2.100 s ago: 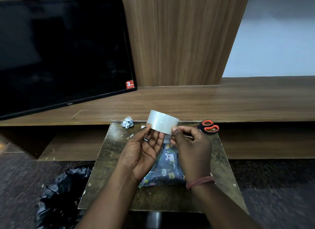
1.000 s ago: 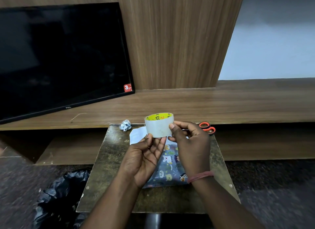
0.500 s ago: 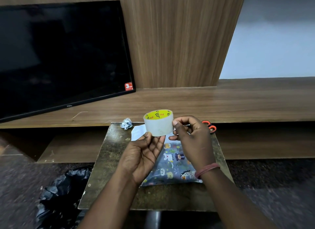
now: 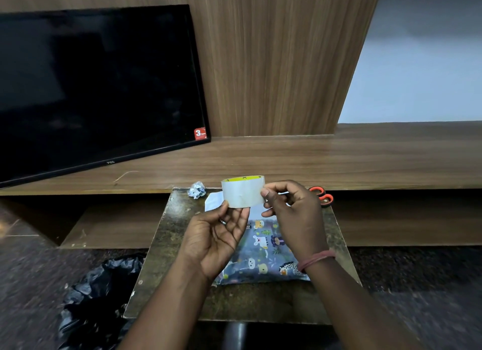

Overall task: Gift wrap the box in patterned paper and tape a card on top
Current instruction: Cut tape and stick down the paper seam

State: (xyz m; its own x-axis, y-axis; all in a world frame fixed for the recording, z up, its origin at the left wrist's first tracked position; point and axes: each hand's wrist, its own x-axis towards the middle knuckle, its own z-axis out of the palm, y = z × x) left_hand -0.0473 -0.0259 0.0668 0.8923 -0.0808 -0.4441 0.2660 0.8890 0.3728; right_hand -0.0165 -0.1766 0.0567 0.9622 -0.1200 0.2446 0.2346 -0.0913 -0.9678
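Wood-grain panelling (image 4: 273, 63) forms the far wall, with a black television (image 4: 96, 89) leaning on a long wooden shelf (image 4: 339, 162) at the left and a pale wall (image 4: 422, 57) at the right. Near the shelf stands a small dark bench (image 4: 167, 248) with a worn top.

Position of items on the bench:
- Wrapped box (image 4: 263, 258): lies flat near the centre, covered in grey-blue paper printed with cartoon animals, partly hidden by both hands.
- White card (image 4: 212, 201): lies on the far part of the bench, just beyond the box, mostly hidden behind the tape roll.
- Crumpled scrap (image 4: 197, 189): rests at the far left corner.
- Scissors (image 4: 322, 194): orange-and-black handles show at the far right edge, behind the right hand.

Hand state:
- Left hand (image 4: 216, 237): palm facing up, fingers partly curled, fingertips gripping the lower edge of the tape roll (image 4: 242, 192). A ring is visible on one finger.
- Right hand (image 4: 294, 216): fingers curled, thumb pressed against the right side of the roll. A pink band (image 4: 317, 259) sits on the wrist.

The roll is clear tape on a yellow core, held above the far end of the box.

A black plastic bag (image 4: 99, 297) lies on the floor at the near left of the bench.
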